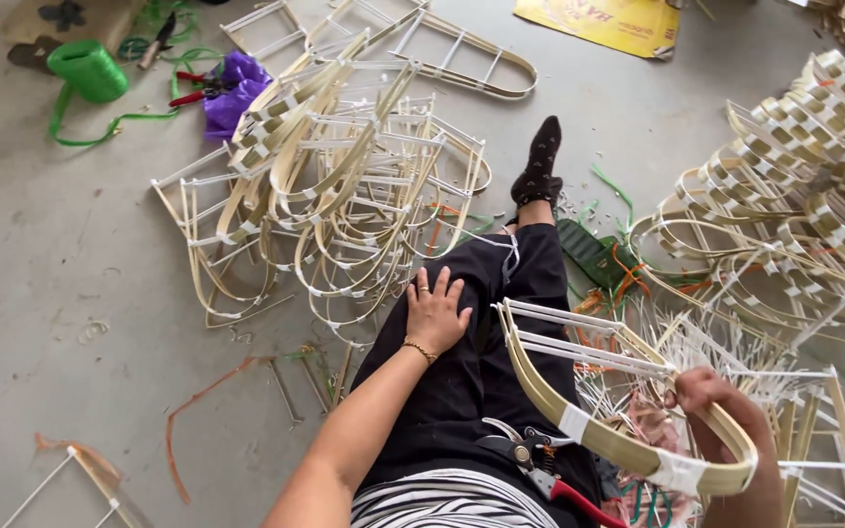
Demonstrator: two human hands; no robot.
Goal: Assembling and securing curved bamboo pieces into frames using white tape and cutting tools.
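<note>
Right hand (711,396) fingers wrapped tight round the curved bamboo frame (594,391) just right of the black-trousered knee (501,284), left hand (434,313) flat and empty on that knee; better to grip near the taped joint, probably, keeping those white rungs from twisting.

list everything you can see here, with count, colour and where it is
bamboo frame: one, tan with white bands, in the right hand
frame pile: many, tan and white, floor ahead
woven frame pile: many, tan and white, right
green strap roll: one, top left
purple bag: one, top left
red-handled pliers: one, beside the bag
red-handled shears: one, on the lap
yellow card: one, top edge
left hand: flat on the black-trousered thigh
right hand: gripping the frame
</note>
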